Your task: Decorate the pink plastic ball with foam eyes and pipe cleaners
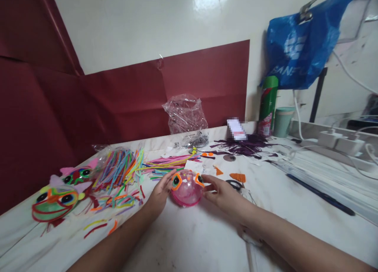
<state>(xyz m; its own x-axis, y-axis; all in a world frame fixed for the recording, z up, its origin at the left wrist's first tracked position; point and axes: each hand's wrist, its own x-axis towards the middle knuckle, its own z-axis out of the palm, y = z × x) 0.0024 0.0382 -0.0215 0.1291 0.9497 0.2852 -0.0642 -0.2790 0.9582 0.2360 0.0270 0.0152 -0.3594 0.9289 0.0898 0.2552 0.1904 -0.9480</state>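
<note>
A pink see-through plastic craft ball [188, 192] with two orange-rimmed eyes and a bright pink band low around it sits in the middle of the table. My left hand [160, 193] holds its left side near one eye. On the opposite side, the fingers of my right hand [215, 190] are closed against the ball beside the other eye. Part of a pair of scissors [234, 184] shows just past my right hand. Orange fuzzy pieces [238, 177] lie beyond it.
Two decorated faces, one green [54, 205] and one red [79, 176], stand at left near bundled pipe cleaners [118, 167] and cut scraps. Purple strands [245, 145], a phone [236, 129], a green spray can [268, 106] and a power strip [339, 146] are at back right.
</note>
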